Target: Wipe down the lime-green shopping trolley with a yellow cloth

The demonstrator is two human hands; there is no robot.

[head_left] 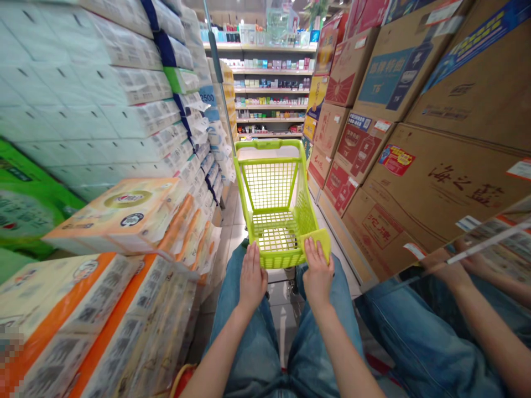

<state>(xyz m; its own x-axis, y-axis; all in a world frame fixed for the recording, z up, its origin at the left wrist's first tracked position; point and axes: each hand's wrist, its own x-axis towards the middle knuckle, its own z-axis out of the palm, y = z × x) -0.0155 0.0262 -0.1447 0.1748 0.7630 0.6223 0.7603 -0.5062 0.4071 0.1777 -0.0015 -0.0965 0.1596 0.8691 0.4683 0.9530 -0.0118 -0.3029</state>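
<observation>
A lime-green plastic shopping basket [271, 185] with lattice walls stands between my knees, and no goods show inside it. My left hand [252, 276] rests against its near left corner, fingers straight and lying close together, with nothing in them. At the near right corner my right hand [317, 271] presses a yellow cloth [324, 241] flat against the rim, its fingers laid over the cloth.
Packs of tissue [120, 210] are stacked high on the left. Cardboard cartons [435, 182] form a wall on the right, with a mirror-like surface [464, 309] below reflecting arms and jeans. Shelves of small goods [271, 94] stand ahead, across the aisle's end.
</observation>
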